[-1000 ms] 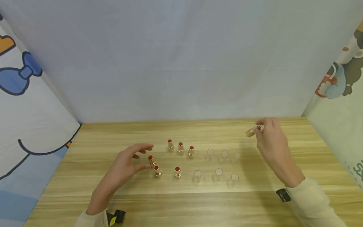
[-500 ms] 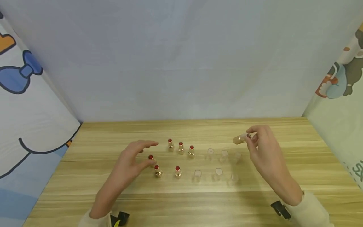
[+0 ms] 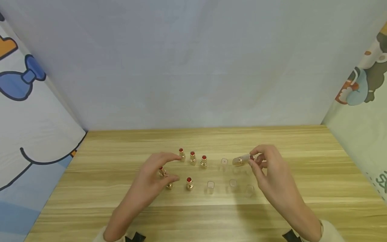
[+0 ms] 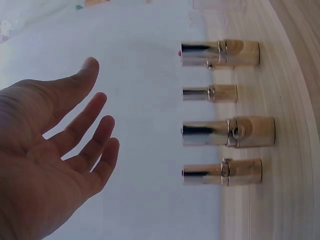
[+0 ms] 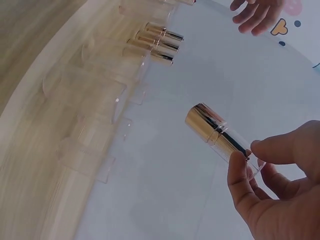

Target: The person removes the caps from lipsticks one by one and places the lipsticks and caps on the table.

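My right hand (image 3: 273,171) pinches a lipstick (image 5: 206,124) by its see-through cap, fingertips and thumb at the capped end. Held in the air above the table, it lies nearly level, its gold base pointing left in the head view. My left hand (image 3: 152,171) hovers over the uncapped lipsticks on the left, thumb and fingers spread, holding nothing. Two lipsticks there, one of them (image 3: 162,172), are partly covered by it. A red-tipped lipstick (image 3: 189,183) stands upright to the right of its thumb. In the left wrist view, the palm (image 4: 45,165) is apart from several upright gold lipsticks (image 4: 227,132).
Three uncapped lipsticks, including the rightmost lipstick (image 3: 204,161), stand in a back row. Several see-through caps, such as a front cap (image 3: 210,186), stand to their right. All are on a wood-grain table (image 3: 193,222). A pale cloth (image 3: 193,67) hangs behind.
My right hand has carried the capped lipstick left and toward the front, over the back caps. My left hand has shifted right over the lipsticks.
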A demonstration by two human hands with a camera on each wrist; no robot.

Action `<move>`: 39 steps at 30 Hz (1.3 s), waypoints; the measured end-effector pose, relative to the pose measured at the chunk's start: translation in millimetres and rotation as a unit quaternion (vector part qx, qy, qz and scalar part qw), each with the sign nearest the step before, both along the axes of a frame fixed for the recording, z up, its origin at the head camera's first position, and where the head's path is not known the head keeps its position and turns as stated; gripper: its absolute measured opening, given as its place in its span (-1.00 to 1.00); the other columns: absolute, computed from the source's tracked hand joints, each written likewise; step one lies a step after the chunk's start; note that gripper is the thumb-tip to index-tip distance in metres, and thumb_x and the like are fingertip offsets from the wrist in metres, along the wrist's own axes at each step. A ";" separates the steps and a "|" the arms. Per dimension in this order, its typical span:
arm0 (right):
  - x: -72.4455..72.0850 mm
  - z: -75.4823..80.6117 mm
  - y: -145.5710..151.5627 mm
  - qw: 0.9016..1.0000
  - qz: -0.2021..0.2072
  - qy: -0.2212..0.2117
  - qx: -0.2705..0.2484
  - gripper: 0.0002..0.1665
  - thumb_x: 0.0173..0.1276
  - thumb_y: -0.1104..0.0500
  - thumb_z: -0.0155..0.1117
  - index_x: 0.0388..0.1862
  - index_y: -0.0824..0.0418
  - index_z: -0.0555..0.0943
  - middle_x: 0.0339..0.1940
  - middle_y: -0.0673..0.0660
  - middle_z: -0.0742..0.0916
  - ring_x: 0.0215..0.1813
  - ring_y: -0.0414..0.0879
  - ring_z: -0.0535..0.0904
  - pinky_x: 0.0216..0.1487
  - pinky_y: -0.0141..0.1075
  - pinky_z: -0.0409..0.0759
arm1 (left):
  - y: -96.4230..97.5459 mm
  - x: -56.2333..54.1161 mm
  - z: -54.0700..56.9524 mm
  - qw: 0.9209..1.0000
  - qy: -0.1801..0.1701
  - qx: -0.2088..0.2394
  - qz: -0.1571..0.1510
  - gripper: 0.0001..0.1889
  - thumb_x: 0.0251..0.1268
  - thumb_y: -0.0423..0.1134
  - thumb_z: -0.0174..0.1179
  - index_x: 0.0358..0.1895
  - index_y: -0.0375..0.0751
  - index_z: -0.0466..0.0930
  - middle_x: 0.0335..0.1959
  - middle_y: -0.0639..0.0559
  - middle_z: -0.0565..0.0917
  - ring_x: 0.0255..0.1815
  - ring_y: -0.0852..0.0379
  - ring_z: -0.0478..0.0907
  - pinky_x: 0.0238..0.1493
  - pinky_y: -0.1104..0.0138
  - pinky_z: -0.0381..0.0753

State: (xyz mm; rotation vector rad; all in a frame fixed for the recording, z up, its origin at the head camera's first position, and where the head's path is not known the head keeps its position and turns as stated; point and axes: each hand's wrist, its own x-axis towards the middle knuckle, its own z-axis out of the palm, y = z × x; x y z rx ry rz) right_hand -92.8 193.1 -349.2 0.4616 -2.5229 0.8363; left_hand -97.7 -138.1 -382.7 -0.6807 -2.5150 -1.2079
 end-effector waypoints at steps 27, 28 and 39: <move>40.2 0.6 -46.9 0.991 0.122 -0.005 -0.059 -0.55 0.20 0.52 0.49 -0.07 0.19 0.53 -0.05 -0.07 0.64 -0.11 -0.31 0.55 -0.15 -0.44 0.71 | 39.5 17.6 0.2 0.996 -0.027 -0.011 -0.084 -0.24 0.15 -0.25 0.53 0.47 0.12 0.48 0.39 0.13 0.62 0.40 0.12 0.54 0.40 0.14 0.59; 40.9 0.3 -48.7 0.990 0.128 -0.005 -0.061 -0.55 0.21 0.51 0.49 -0.06 0.18 0.52 -0.04 -0.08 0.64 -0.10 -0.31 0.55 -0.14 -0.44 0.70 | 40.1 17.9 0.0 0.996 -0.029 -0.012 -0.085 -0.25 0.16 -0.24 0.53 0.46 0.12 0.49 0.38 0.14 0.64 0.36 0.14 0.57 0.36 0.15 0.62; 41.9 -5.6 -58.6 0.985 0.155 -0.030 -0.076 -0.58 0.28 0.48 0.46 -0.04 0.16 0.50 -0.04 -0.05 0.64 -0.11 -0.32 0.56 -0.11 -0.45 0.72 | 41.1 18.5 -4.5 0.993 -0.045 0.015 -0.107 -0.61 0.24 -0.30 0.47 0.14 -0.09 0.70 -0.05 0.15 0.81 -0.16 0.31 0.71 -0.07 0.34 0.73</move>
